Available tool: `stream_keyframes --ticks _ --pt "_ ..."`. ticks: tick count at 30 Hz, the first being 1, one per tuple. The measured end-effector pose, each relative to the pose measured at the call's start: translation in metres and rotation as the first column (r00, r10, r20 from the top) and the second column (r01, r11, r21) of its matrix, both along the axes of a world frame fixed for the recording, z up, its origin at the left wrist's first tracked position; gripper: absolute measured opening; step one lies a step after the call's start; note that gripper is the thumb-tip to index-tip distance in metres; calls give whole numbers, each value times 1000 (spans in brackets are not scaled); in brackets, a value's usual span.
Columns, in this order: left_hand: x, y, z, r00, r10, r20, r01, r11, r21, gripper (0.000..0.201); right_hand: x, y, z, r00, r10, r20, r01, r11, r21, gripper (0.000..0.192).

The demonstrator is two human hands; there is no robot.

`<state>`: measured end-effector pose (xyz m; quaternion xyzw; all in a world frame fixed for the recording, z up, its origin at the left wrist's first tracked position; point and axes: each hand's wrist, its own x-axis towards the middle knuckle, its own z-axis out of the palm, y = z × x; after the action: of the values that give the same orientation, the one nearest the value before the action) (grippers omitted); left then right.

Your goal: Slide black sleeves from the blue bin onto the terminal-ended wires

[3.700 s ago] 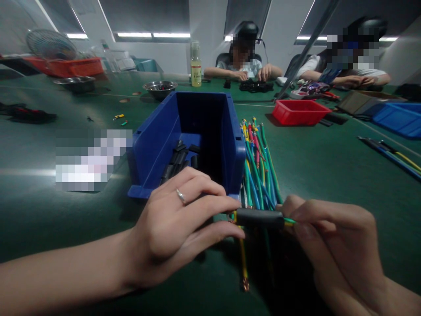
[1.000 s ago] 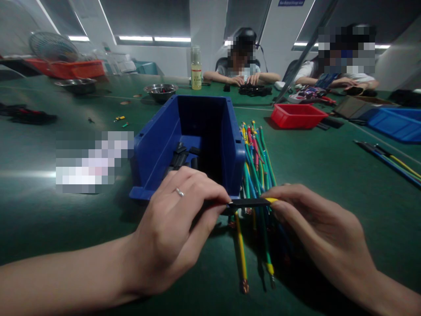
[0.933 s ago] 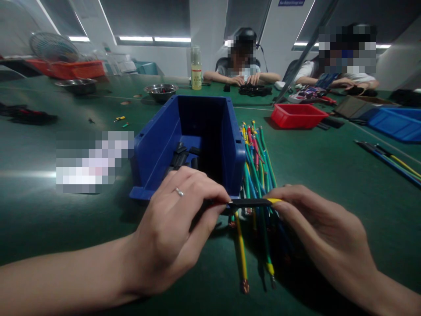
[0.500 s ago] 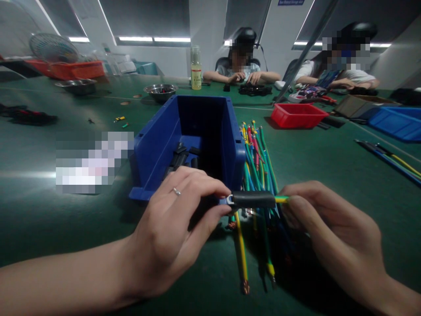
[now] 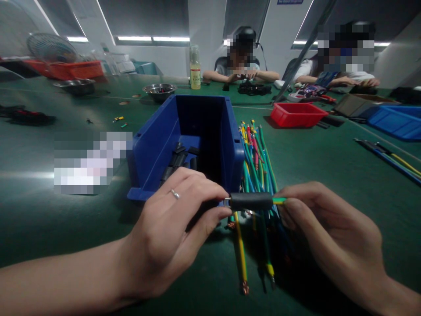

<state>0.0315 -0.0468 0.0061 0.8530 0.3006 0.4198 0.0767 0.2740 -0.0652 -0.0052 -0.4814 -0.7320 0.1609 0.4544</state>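
Note:
Between my hands is a black tube [image 5: 251,201], likely heat-shrink, held level around a green-and-yellow wire [image 5: 279,201]. At its left end a small metal terminal [image 5: 226,202] pokes out, pinched by the thumb and forefinger of my left hand [image 5: 179,224]. My right hand [image 5: 332,235] grips the wire just beyond the tube's right end. Behind my left hand stands a blue bin [image 5: 154,145] with several black tube pieces [image 5: 179,153] inside. A bundle of coloured wires [image 5: 258,162] lies beside the bin, partly beneath the held tube.
A red tray [image 5: 297,115], a blue tray [image 5: 399,123] and more wires [image 5: 391,158] are to the right. Metal bowls [image 5: 160,91] and a bottle [image 5: 195,72] stand farther back. A blurred sheet [image 5: 95,164] lies left. Two people work across the green table [image 5: 82,245].
The terminal has rolled slightly, so it shows more edge-on. Both my hands keep their grip in nearly the same place. The middle co-worker's hands have shifted.

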Motion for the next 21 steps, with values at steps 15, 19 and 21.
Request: stream_keyframes --ticks 15,19,21 --pt "3 -2 2 999 9 37 -8 1000 -29 17 -3 0 7 996 87 26 -88 996 22 7" --pt "2 0 0 999 -34 36 34 999 -9 22 -3 -1 8 983 138 123 -143 989 39 8" --pt "2 0 -1 999 -43 32 43 999 1 22 -2 -1 8 979 147 144 -158 985 68 9"
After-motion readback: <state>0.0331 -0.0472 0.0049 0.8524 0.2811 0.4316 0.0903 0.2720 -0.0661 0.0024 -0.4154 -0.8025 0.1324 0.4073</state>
